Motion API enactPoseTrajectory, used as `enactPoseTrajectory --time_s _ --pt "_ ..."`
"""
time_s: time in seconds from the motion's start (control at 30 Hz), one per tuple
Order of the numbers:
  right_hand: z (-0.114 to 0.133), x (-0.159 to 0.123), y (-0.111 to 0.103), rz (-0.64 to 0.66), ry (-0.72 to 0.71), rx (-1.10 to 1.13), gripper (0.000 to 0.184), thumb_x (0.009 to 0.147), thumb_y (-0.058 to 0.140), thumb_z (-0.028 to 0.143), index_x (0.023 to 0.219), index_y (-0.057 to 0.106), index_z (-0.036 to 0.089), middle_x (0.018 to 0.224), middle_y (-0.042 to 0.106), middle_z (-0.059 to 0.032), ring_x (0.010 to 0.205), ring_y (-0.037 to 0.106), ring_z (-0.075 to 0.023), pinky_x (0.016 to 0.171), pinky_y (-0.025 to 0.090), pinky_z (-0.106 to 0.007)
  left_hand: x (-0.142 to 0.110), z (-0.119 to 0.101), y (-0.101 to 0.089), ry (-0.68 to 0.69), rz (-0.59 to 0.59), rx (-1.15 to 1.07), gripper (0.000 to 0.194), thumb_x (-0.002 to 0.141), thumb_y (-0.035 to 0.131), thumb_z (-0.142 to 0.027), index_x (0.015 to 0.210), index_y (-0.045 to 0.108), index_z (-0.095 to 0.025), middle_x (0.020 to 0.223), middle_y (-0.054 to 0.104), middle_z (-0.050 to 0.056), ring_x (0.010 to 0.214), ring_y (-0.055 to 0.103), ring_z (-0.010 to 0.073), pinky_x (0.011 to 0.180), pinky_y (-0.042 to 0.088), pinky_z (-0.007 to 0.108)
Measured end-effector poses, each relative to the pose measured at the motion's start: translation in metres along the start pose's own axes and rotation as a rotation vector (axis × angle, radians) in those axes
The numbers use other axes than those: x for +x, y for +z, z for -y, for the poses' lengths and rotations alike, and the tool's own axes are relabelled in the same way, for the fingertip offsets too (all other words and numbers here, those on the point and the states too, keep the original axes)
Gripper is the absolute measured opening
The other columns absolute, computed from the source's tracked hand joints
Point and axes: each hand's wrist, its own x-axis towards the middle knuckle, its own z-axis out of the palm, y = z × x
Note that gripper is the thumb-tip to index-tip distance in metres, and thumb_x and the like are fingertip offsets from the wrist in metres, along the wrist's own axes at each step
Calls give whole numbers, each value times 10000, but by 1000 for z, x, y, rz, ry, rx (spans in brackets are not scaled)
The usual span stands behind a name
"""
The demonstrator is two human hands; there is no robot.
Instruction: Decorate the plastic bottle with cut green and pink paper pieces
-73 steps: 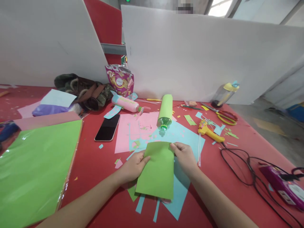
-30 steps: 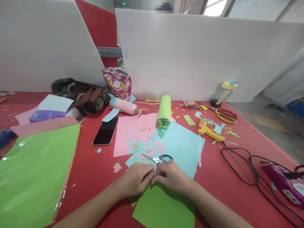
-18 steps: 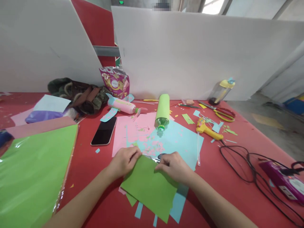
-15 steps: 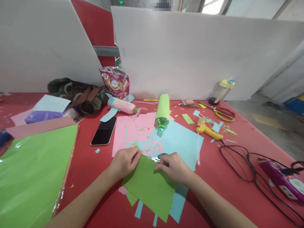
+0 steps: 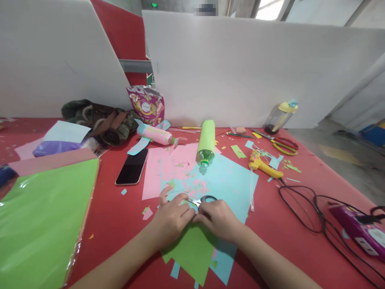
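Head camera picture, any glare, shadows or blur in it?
Head view: window washed out nearly white; bright glints on the plastic around the green paper pack; soft shadow on the green sheet below the left hand and right hand; blocky pixelated patch at the top.

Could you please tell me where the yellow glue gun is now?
In the head view, the yellow glue gun lies right of the green bottle, beside the blue paper's right edge.

Open red strip between phone [image 5: 132,167] and green sheets [image 5: 45,216]; glue gun [image 5: 264,165] blocking right.
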Motion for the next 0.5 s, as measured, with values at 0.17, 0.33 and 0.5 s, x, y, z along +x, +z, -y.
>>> enactPoseTrajectory --time_s 0.17,0.33,0.5 --pt "-4 5 -10 14 166 31 241 787 521 267 565 507 175 465 511 36 433 428 -85 462 273 -193 6 11 -4 -135 -57 -5 242 784 351 -38 682 521 -178 567 582 -35 809 561 184 935 120 508" --pt "-13 7 -15 -99 265 47 252 780 512 267 545 484 181 438 489 46 408 413 -81 461 284 -194 9 22 -8 -340 -63 -12 238 783 370 -67 657 535 -183 589 609 -27 740 563 175 907 136 525" --pt "-19 7 -15 -373 376 69 261 808 448 300 574 484 191 465 507 31 430 452 -102 476 339 -212 9 31 -12 -551 11 -21 228 786 367 -88 651 524 -184 646 628 -7 720 554 172 877 187 524"
